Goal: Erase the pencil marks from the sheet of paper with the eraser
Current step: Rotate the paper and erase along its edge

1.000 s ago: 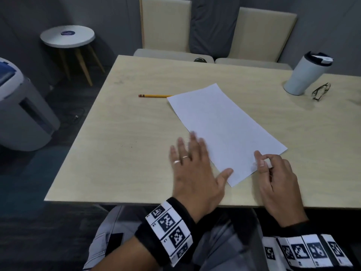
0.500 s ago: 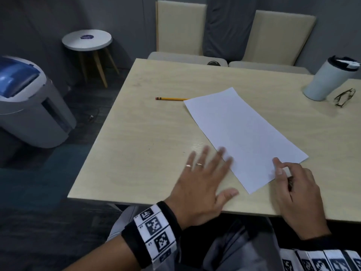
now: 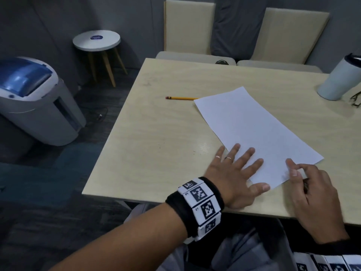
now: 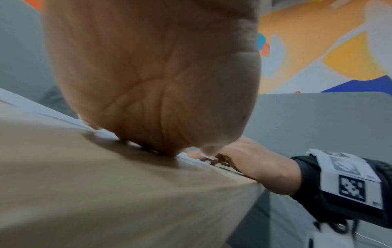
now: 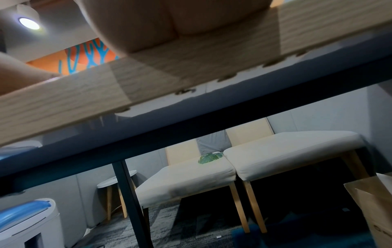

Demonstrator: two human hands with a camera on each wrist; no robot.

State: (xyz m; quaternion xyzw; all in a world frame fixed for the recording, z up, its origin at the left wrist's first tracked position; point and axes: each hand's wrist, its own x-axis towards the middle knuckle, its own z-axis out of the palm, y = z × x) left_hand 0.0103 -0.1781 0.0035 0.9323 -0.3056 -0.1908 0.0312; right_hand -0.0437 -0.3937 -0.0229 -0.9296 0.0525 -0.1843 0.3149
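A white sheet of paper (image 3: 254, 124) lies slantwise on the pale wooden table (image 3: 156, 143); no pencil marks show on it in the head view. My left hand (image 3: 240, 169) lies flat with its fingers spread on the sheet's near left corner, and the left wrist view shows its palm (image 4: 159, 75) pressed down. At the sheet's near right edge my right hand (image 3: 298, 170) pinches a small white piece, apparently the eraser (image 3: 301, 173), between thumb and forefinger. The right wrist view looks under the table edge and hides the fingers.
A yellow pencil (image 3: 181, 98) lies just left of the sheet's far corner. A white tumbler (image 3: 340, 81) and glasses (image 3: 356, 98) stand at the far right. Two beige chairs (image 3: 189, 26) sit behind the table, with a grey-blue bin (image 3: 35, 102) and a round side table (image 3: 96, 40) on the left.
My left hand has spread its fingers and slid further onto the sheet's near corner. The right hand stays at the near right edge. The head view has swung left.
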